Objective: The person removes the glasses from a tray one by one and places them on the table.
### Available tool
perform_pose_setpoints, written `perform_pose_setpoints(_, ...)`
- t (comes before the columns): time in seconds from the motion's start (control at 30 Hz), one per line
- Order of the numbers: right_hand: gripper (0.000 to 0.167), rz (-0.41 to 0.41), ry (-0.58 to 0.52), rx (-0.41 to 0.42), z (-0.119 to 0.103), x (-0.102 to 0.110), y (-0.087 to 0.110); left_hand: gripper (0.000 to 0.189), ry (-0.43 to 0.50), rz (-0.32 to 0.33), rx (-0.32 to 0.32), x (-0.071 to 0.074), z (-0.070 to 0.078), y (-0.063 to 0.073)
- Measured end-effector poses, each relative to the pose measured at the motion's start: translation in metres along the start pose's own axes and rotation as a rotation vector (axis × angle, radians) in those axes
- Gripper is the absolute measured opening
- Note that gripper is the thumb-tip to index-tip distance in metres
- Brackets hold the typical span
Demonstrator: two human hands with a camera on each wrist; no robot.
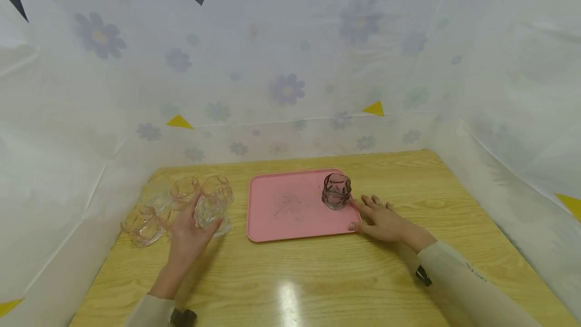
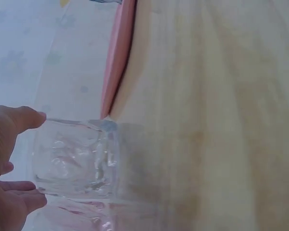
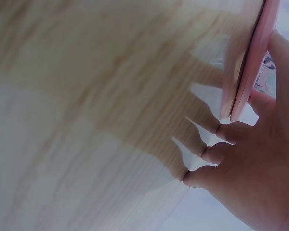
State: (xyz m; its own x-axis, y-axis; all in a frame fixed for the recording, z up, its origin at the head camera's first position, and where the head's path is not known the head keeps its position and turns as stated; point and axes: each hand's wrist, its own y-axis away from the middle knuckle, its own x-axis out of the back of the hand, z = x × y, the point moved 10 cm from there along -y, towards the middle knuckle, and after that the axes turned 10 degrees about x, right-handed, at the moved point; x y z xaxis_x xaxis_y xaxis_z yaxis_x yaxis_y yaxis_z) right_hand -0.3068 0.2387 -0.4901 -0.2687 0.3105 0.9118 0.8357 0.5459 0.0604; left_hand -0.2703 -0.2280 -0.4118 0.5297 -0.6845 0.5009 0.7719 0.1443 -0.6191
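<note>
In the head view my left hand [image 1: 189, 236] is at a clear faceted glass [image 1: 213, 211] standing on the table. The left wrist view shows the thumb and fingers on opposite sides of the rim of this clear glass [image 2: 74, 159], pinching it. My right hand [image 1: 383, 221] lies spread at the right edge of a pink tray [image 1: 290, 216]. Its thumb touches the tray's corner, and the other fingertips rest on the wood. On the tray's right side stands a dark purple-grey glass [image 1: 336, 192], upright, close to the right fingers.
Several clear and pinkish glasses crowd the left of the table, among them a pinkish glass [image 1: 142, 226] and another pinkish glass [image 1: 218, 185] behind the held one. Pale fabric walls [image 1: 286, 135] enclose the wooden table [image 1: 281, 271] at back and sides.
</note>
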Motion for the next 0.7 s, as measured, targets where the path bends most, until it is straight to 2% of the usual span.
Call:
perform_pose_setpoints(0.17, 0.082, 0.006, -0.005, -0.003, 0.002, 0.000, 0.001, 0.086, 0.058, -0.044, 0.037, -0.001, 0.001, -0.009)
perform_pose_setpoints(0.33, 0.082, 0.001, 0.003, -0.003, 0.003, -0.001, 0.002, 0.077, 0.044, -0.082, 0.055, -0.008, 0.009, -0.014)
perform_pose_setpoints(0.57, 0.082, -0.001, 0.001, -0.002, 0.004, -0.002, 0.000, 0.073, 0.040, -0.145, 0.045, -0.030, 0.024, -0.018)
perform_pose_setpoints(0.7, 0.082, 0.002, 0.000, -0.003, 0.004, -0.002, 0.000, 0.077, 0.062, -0.233, 0.059, -0.049, 0.031, -0.021)
